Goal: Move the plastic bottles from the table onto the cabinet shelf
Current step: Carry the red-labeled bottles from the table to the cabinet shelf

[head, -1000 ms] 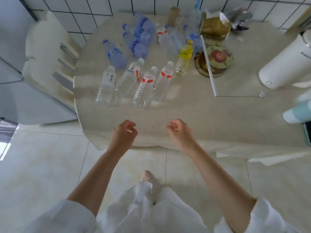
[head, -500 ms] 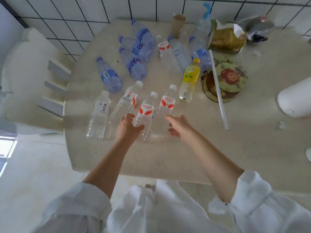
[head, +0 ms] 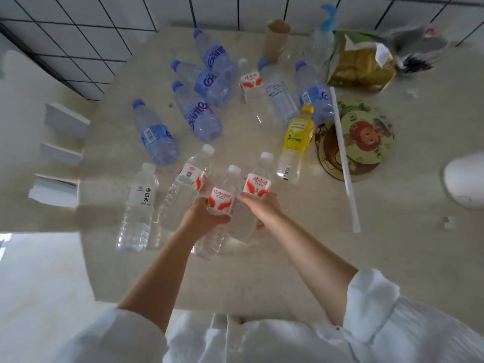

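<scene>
Near the front edge of the surface (head: 301, 258): two red-label bottles, side by side.
Left hand (head: 201, 218): wrapped around the Wahaha bottle (head: 221, 203).
Right hand (head: 262, 208): wrapped around the other red-label bottle (head: 258, 183).
Risk: neighbour bottle (head: 187, 184) touches; a sideways lift could tip it.

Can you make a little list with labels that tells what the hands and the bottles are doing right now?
left hand: closed on the Wahaha bottle, red and white label
right hand: closed on the red-label bottle next to it
both bottles: upright, low over the table
nearby: yellow-label bottle, untouched
back of table: blue-tinted bottles
shelf: not in view
</scene>
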Motion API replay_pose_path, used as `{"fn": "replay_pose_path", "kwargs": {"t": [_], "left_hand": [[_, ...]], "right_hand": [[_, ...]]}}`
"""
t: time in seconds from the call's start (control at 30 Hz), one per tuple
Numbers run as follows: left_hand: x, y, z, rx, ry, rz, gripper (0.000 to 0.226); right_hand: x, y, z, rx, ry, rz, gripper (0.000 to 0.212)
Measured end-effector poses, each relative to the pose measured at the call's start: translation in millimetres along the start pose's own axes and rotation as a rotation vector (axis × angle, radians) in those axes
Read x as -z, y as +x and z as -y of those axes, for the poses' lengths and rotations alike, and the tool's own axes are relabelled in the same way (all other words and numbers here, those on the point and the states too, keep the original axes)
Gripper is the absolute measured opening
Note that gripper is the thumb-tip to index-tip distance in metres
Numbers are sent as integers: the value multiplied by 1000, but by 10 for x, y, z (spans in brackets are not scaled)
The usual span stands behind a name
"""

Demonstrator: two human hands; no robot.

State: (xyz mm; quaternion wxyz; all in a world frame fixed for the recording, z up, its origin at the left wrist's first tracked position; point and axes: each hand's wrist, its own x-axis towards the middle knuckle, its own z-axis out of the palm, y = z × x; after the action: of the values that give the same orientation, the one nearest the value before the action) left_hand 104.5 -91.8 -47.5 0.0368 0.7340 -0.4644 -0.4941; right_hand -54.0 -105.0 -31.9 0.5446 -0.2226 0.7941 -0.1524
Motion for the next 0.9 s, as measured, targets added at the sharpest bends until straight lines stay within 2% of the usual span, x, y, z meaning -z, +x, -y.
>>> {"fn": "replay_pose_path", "kwargs": {"t": [0.13,0.37,0.57,0.73,0.77,0.9], "left_hand": [[17,78,7,13,-4,52,71],[49,48,-39,-96,122,40,55],[74,-14,2,-133,131,52,55],[150,-140,67,-188,138,91,55],[155,-174,87,-205,132,105,57],[164,-366,111,-280,147,153,62]], "right_hand": [[-47,57,31,-3,-36,-21,55],[-40,39,37,8,-91,-57,37],[-100,-109,-129,71,-13,-45,35],[-103,-398,-351,80,103,-45,17],[-110,-455,-420,68,136,-45,20],[-120,-716,-704,10,194,-126,59]]}}
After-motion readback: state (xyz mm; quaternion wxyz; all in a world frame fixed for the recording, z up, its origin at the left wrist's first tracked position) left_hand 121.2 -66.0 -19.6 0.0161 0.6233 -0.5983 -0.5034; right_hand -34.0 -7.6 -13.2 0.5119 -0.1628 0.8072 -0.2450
